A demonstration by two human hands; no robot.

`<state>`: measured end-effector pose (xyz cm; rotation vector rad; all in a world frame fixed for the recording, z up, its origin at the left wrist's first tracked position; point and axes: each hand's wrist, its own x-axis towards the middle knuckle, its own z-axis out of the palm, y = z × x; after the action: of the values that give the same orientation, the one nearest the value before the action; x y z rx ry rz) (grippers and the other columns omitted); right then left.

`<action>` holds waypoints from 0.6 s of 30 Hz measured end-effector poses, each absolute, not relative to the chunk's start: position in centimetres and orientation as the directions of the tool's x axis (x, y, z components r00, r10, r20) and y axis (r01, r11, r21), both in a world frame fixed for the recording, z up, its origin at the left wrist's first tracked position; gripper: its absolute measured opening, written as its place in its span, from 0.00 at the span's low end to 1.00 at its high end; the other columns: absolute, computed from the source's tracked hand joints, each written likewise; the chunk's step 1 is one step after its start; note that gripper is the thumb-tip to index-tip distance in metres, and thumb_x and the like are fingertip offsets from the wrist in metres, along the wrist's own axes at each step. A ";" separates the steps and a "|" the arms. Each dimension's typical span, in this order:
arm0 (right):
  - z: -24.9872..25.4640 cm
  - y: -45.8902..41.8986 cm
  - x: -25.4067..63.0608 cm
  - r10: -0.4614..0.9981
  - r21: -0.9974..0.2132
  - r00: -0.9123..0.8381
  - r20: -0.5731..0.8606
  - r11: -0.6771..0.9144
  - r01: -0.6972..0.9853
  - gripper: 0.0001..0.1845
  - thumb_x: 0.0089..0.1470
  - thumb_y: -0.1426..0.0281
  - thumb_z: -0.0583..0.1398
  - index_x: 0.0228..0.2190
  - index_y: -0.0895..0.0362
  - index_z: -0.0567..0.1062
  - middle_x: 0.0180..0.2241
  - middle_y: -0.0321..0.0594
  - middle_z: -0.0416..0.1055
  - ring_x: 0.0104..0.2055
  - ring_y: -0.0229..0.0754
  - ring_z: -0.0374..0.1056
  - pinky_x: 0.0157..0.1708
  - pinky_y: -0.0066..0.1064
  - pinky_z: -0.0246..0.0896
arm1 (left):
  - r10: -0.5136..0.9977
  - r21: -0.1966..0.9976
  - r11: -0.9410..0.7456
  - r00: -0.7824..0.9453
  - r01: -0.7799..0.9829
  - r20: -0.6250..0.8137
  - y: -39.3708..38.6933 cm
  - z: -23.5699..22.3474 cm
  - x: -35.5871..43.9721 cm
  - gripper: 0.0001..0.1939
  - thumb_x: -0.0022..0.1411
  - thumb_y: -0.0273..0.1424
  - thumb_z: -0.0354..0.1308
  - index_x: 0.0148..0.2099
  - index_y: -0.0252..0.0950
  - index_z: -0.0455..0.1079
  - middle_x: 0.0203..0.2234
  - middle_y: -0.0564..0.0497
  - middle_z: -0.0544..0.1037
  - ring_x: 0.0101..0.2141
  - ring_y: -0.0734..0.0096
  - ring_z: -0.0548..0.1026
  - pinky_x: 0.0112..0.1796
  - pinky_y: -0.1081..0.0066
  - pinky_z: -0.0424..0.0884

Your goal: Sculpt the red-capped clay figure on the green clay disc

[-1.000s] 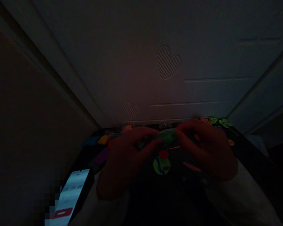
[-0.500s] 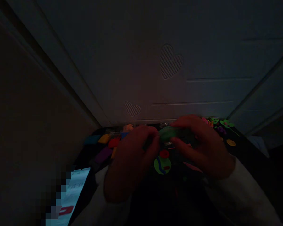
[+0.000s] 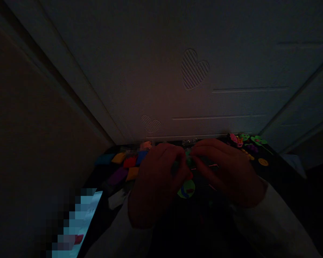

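In the dim light, a small green packet of what looks like modelling clay is held up between my two hands, mostly covered by fingers. My left hand is closed, pinching its left side. My right hand pinches at its right edge with thumb and fingertips. Just below my left fingertips lies a flat light-green disc bearing a blue wavy strip and a dark red piece. A red piece at the disc's top is partly hidden by my left hand.
Coloured packets, among them purple, red and yellow, lie to the left. A lit phone stands at lower left. Flower-like clay pieces and a yellow disc sit at far right. A white panel with hearts rises behind.
My right fingers came away from the green packet, then closed in on it again. My left hand shifted slightly right, covering more of the packet and the red piece.
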<state>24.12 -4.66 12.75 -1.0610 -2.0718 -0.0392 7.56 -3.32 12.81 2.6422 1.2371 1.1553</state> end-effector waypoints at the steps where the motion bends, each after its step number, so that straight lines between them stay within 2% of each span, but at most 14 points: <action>1: 12.7 -4.6 24.1 0.676 -0.308 -0.350 0.648 0.653 0.692 0.07 0.53 0.74 0.55 0.36 0.60 0.72 0.37 0.39 0.70 0.39 0.33 0.66 0.41 0.23 0.59 | 0.682 0.315 -0.680 0.412 0.662 0.605 -3.3 12.9 7.5 0.02 0.57 0.25 0.53 0.33 0.36 0.62 0.27 0.53 0.69 0.32 0.72 0.68 0.36 0.71 0.65; 7: 12.3 -4.3 23.8 0.678 -0.324 -0.312 0.666 0.639 0.697 0.07 0.52 0.74 0.55 0.34 0.59 0.72 0.36 0.39 0.71 0.38 0.35 0.66 0.40 0.27 0.60 | 0.701 0.353 -0.663 0.382 0.660 0.603 -3.5 13.0 7.6 0.01 0.57 0.26 0.53 0.33 0.36 0.63 0.27 0.53 0.69 0.33 0.72 0.69 0.37 0.73 0.65; 12: 12.2 -4.1 23.5 0.650 -0.273 -0.280 0.706 0.616 0.739 0.04 0.50 0.73 0.56 0.30 0.59 0.71 0.32 0.40 0.72 0.36 0.40 0.66 0.36 0.33 0.60 | 0.686 0.344 -0.684 0.407 0.643 0.604 -3.7 12.9 7.9 0.01 0.59 0.25 0.51 0.34 0.36 0.63 0.30 0.52 0.71 0.36 0.72 0.69 0.40 0.72 0.65; 15: 12.2 -4.1 23.4 0.644 -0.245 -0.277 0.713 0.599 0.763 0.03 0.49 0.74 0.56 0.28 0.58 0.70 0.30 0.40 0.71 0.34 0.41 0.66 0.35 0.34 0.60 | 0.702 0.355 -0.672 0.407 0.650 0.584 -3.7 13.1 8.0 0.02 0.58 0.25 0.51 0.34 0.36 0.64 0.30 0.51 0.71 0.36 0.72 0.69 0.39 0.72 0.66; 18: 12.2 -4.1 23.6 0.649 -0.270 -0.276 0.709 0.611 0.744 0.03 0.49 0.74 0.55 0.29 0.58 0.70 0.30 0.40 0.71 0.35 0.40 0.65 0.36 0.33 0.60 | 0.707 0.382 -0.667 0.383 0.640 0.595 -3.7 13.2 7.9 0.02 0.58 0.26 0.52 0.34 0.36 0.65 0.30 0.52 0.72 0.35 0.72 0.70 0.38 0.72 0.66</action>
<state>23.58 -4.08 12.18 -1.0991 -2.0032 -0.1439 7.86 -3.74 13.19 2.5373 1.2391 1.1604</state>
